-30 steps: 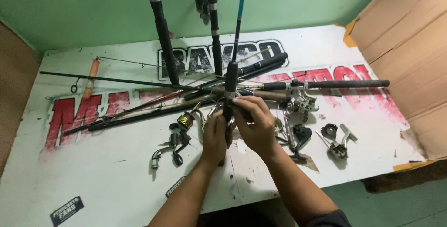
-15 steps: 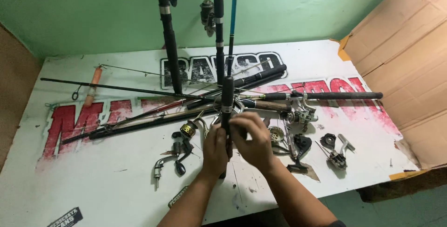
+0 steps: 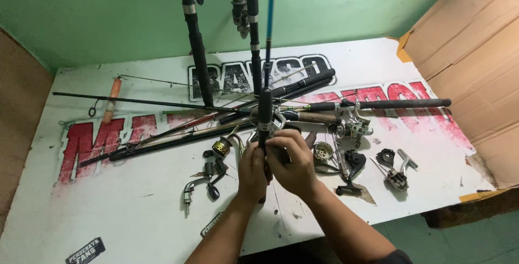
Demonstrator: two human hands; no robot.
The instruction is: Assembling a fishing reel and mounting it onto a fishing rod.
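Over the near middle of the white table (image 3: 135,215), both hands meet around the lower end of an upright fishing rod (image 3: 265,110). Left hand (image 3: 252,173) is wrapped tightly round the dark handle from the left side; right hand (image 3: 294,165) closes over the same section from the right, fingers curled on the grip just below a silver ring. Its blue upper length rises past the top of the view.

Behind the hands, several more rods lie crosswise in a loose heap (image 3: 227,115), overlapping one another. Two further dark rods (image 3: 193,42) stand upright against the green wall (image 3: 81,20), each with a reel fitted near the top.

Loose reel parts crowd the surface close by: a crank handle (image 3: 197,185) just left of the hands, a gold-coloured spool (image 3: 220,146) above it, a black reel body (image 3: 351,169) to the right, and a small grey part (image 3: 400,173) farther right. Cardboard sheets (image 3: 476,64) lean at the table's right edge.
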